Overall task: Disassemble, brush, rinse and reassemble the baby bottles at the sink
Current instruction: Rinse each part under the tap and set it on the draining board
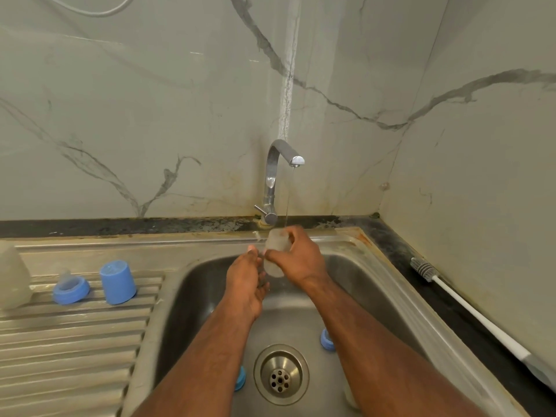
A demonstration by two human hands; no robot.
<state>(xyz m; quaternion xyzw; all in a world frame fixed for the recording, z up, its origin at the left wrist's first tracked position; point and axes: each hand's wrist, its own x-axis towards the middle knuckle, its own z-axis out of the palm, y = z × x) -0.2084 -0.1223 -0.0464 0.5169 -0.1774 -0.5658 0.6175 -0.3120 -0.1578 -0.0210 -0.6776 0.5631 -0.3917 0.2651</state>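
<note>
Water runs in a thin stream from the tap (282,164) down onto a clear bottle body (275,254) held over the sink (192,284) basin. The right hand (298,257) has its grip curled round that bottle, thumb across the front, with the bottle's mouth at about 12 o'clock under the stream. The left hand (245,281) sits just beside it at 9 o'clock, fingers loosely extended and touching the bottle's lower end; I cannot tell whether it holds anything.

On the ribbed drainboard (75,341), at 9 o'clock from the hands, stand a blue cap (118,282), a blue collar ring with its teat (71,288) and, at the frame's edge, a second clear bottle body (12,278). Two more blue parts lie in the basin, one (326,340) at 2 o'clock from the drain (281,374), another (240,377) at 9 o'clock. A white-handled bottle brush (469,308) rests on the dark desk at 3 o'clock.
</note>
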